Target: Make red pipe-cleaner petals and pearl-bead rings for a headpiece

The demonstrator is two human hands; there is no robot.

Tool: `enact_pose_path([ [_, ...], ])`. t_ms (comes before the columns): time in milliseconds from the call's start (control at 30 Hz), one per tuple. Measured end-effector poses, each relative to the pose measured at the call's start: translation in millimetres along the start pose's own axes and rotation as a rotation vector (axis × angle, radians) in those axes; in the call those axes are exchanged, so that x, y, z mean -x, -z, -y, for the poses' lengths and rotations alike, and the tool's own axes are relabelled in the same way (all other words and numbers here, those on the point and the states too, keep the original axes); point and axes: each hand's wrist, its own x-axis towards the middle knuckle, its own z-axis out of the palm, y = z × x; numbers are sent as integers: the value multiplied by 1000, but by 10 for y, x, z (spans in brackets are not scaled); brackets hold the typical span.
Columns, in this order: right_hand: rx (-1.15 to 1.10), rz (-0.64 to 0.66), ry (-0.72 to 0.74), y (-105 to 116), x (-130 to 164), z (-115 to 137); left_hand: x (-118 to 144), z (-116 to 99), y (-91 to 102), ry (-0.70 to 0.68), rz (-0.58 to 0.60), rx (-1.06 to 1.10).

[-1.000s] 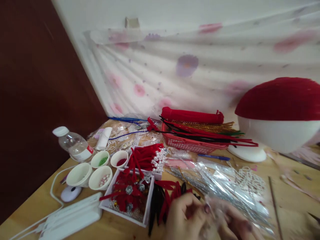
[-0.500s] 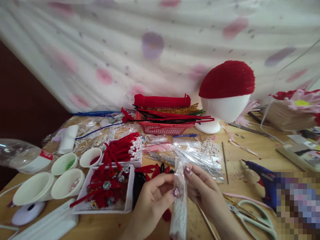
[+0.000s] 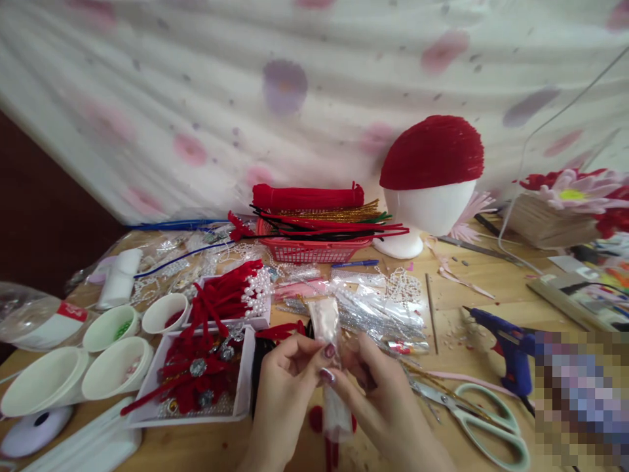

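Note:
Both hands meet low in the middle of the view over the wooden table [image 3: 491, 298]. My left hand [image 3: 285, 387] and my right hand [image 3: 378, 393] pinch a narrow clear plastic bag of small white beads [image 3: 328, 328], held upright between them. The bag's top sticks up above my fingers and its lower end hangs below them. Just left of my left hand stands a white tray [image 3: 243, 393] of red pieces with silver gems.
Paper cups [image 3: 115, 367], a plastic bottle [image 3: 34, 318] and a tray of pearl-tipped red stems [image 3: 236, 295] stand at the left. A red basket of pipe cleaners [image 3: 309, 249] and a foam head with a red cap [image 3: 432, 177] are behind. Scissors [image 3: 476, 419] and a blue glue gun [image 3: 506, 341] lie at the right.
The view swung right and settled. My hands came up from the table's front edge with the bead bag, and the bag now sits higher between my fingers.

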Motion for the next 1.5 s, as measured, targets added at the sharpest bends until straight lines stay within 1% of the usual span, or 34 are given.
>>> enact_pose_path([
  [67,86,42,42,20,25,-9,14,7,-1,17,38,14],
  [167,175,96,35,74,30,-31,29,18,4,28,86,33],
  [233,284,93,69,101,15,-34,34,25,4,15,90,14],
  [333,513,26,221,108,-26,-17,45,41,-4,-33,80,-13],
  [433,668,-7,354,94,-60,-17,65,59,-22,-21,64,65],
  [533,695,1,409,91,-72,-53,79,78,-55,8,53,129],
  [667,671,23,438,103,-78,-104,78,87,-87,-28,42,45],
  [767,624,83,417,112,-74,-120,74,82,-60,-45,50,-84],
  [800,608,115,409,115,-67,-125,70,84,-40,-40,33,-135],
  [867,581,172,385,122,-45,-134,52,96,7,-31,-58,-247],
  [933,550,195,339,132,-19,-139,28,119,45,-52,-158,-349],
  [967,526,196,304,139,-9,-138,18,129,56,-69,-163,-389],
  [1033,449,184,215,150,5,-126,13,141,53,-122,-112,-439],
  [1100,331,158,133,154,11,-107,33,137,27,-190,-21,-479],
  [1200,193,70,75,131,14,-90,89,116,-20,-278,87,-529],
  [1267,180,21,53,105,14,-92,123,111,-39,-319,148,-568],
  [1333,196,9,24,83,17,-97,146,122,-45,-359,190,-620],
  [1400,201,14,6,76,23,-98,159,147,-45,-411,195,-679],
  [1500,226,57,26,83,38,-93,169,184,-51,-520,122,-761],
])
